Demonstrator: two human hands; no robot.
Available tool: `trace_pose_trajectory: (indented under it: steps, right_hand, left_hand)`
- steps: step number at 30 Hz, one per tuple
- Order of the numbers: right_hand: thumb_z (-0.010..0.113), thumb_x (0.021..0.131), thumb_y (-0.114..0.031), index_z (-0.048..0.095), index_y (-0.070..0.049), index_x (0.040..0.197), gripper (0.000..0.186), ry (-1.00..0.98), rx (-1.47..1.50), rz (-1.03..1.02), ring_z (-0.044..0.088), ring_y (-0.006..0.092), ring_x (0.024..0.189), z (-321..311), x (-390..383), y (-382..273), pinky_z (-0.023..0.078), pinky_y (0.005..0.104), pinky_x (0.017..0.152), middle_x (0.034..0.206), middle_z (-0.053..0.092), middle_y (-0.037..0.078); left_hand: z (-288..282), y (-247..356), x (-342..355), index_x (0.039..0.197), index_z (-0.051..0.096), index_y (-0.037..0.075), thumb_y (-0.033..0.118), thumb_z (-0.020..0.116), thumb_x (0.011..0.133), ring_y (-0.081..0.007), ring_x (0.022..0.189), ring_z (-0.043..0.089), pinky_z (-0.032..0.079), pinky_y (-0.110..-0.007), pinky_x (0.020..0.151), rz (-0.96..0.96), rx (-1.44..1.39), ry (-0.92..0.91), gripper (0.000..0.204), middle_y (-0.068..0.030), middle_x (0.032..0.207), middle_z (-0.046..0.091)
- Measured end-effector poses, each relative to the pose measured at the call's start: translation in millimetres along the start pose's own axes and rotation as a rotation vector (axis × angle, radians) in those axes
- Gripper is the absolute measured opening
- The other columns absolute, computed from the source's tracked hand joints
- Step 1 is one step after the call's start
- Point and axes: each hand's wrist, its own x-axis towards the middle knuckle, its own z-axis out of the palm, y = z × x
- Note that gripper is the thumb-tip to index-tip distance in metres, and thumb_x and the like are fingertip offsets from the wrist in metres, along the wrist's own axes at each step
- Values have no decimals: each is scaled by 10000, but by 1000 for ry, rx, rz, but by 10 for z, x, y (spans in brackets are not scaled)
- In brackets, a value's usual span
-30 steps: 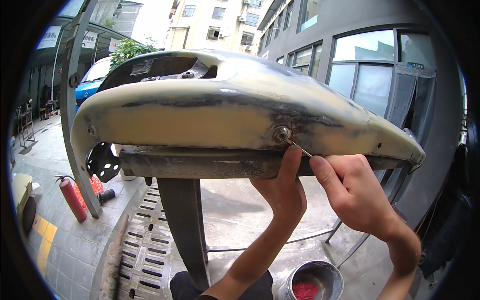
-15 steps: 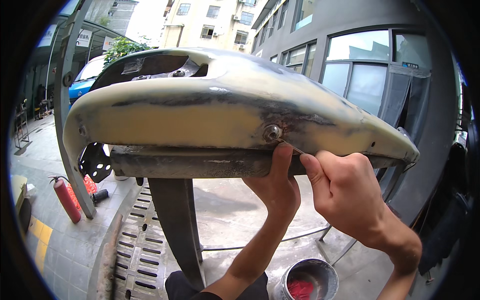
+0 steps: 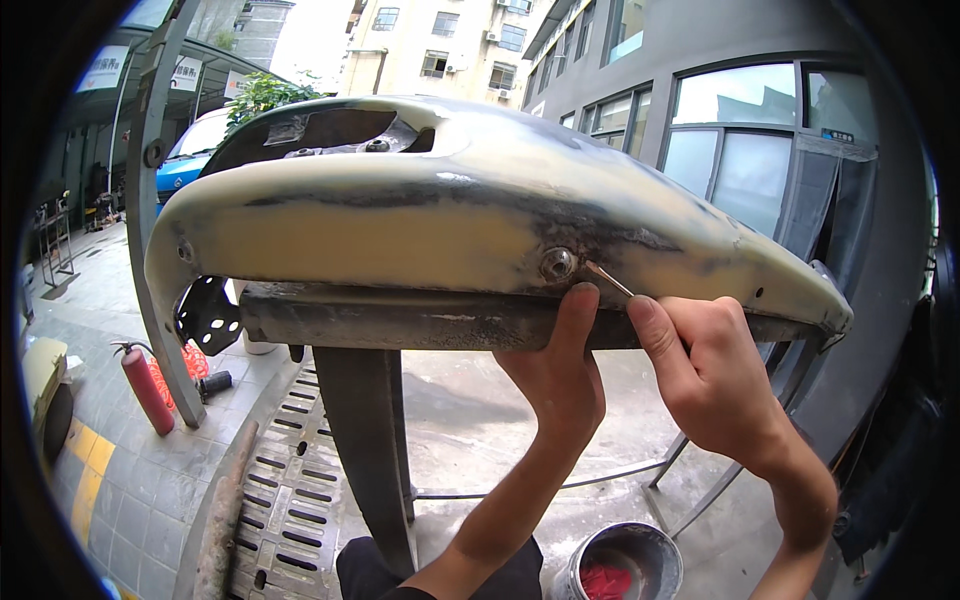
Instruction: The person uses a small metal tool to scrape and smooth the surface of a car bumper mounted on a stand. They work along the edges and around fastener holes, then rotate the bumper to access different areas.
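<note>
A large curved panel like a car bumper [image 3: 350,230], with patchy cream filler and dark areas, rests on a metal stand [image 3: 360,440]. Low on its face sits a round metal fitting [image 3: 558,264] ringed by dark, rough surface. My right hand [image 3: 705,380] is closed on a thin metal tool [image 3: 610,281], whose tip touches the panel just right of the fitting. My left hand [image 3: 555,390] grips the panel's lower edge, its thumb raised just beneath the fitting and its fingers hidden behind.
A bucket [image 3: 665,560] with red cloth inside stands low right. At left are a steel post [image 3: 150,200], a red fire extinguisher [image 3: 148,390], an orange coil [image 3: 195,360] and a drain grate [image 3: 285,510]. A grey building [image 3: 850,100] rises at right.
The tool's tip has moved up, from below the fitting beside my left thumb to its right side. Both hands have otherwise barely moved; the view has shifted slightly.
</note>
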Motion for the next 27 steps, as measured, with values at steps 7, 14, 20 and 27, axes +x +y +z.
trace_pose_trajectory:
  steps: [7, 14, 20, 27]
  right_hand:
    - [523, 963, -167, 587, 54, 669, 374, -62, -9, -106, 476, 417, 490, -29, 20, 2, 388, 435, 497, 548, 501, 234]
    - [497, 976, -172, 565, 65, 655, 404, -168, 66, 136, 436, 385, 466, -88, 21, -144, 384, 422, 498, 540, 495, 233]
    - [492, 978, -175, 563, 55, 632, 422, -89, -46, 121, 496, 420, 506, -85, -42, -199, 403, 437, 503, 549, 512, 237]
    - [532, 963, -193, 560, 19, 601, 421, -71, -221, -32, 546, 432, 522, -35, 36, -148, 444, 448, 496, 539, 523, 229]
  left_hand:
    - [8, 1, -12, 1189, 491, 39, -29, 742, 783, -129, 966, 564, 462, -273, 863, -15, -17, -16, 482, -45, 1083, 575]
    - [34, 30, -7, 1163, 506, 32, -3, 757, 785, -126, 937, 568, 469, -269, 830, -9, -12, -2, 456, -44, 1056, 583]
    - [25, -16, -60, 1145, 518, 26, 67, 751, 811, -117, 917, 558, 457, -259, 822, 2, 117, -19, 410, -31, 1030, 582]
    - [-31, -21, -14, 1135, 527, 20, 78, 773, 797, -118, 910, 560, 456, -255, 823, 36, 148, 12, 422, -34, 1029, 591]
